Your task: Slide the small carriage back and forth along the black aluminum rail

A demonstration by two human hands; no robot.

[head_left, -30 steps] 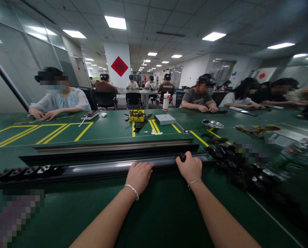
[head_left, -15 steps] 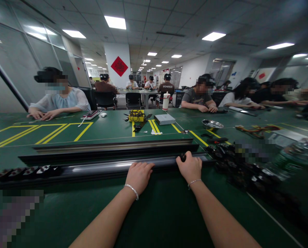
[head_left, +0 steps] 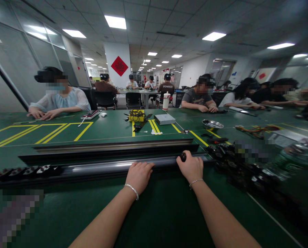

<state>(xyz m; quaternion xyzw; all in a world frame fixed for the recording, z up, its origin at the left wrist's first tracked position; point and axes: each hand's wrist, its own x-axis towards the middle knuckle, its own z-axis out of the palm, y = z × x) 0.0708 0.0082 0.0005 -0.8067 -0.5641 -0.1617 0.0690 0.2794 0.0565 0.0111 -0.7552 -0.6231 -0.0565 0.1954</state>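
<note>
A long black channel-shaped rail (head_left: 99,167) lies across the table in front of me. My left hand (head_left: 139,176) is closed over its near edge around the middle, fingers together. Farther right, my right hand (head_left: 191,167) is closed around a small black rounded part (head_left: 183,157), which shows between thumb and fingers at the rail. Most of that part is hidden by the hand. Several black pieces with metallic tops (head_left: 30,171) sit in a row in the rail's left end. Behind it lie more long dark rails (head_left: 112,148), parallel to it.
A heap of black parts (head_left: 236,162) lies to the right, near a clear plastic bottle (head_left: 290,158). Beyond are a metal bowl (head_left: 212,124), a grey box (head_left: 164,119) and a yellow object wrapped in black cable (head_left: 136,115). People sit across the green table (head_left: 154,220).
My right hand has shifted very slightly, its wrist a little to the right, still with the small black part. My left hand has stayed in place on the rail.
</note>
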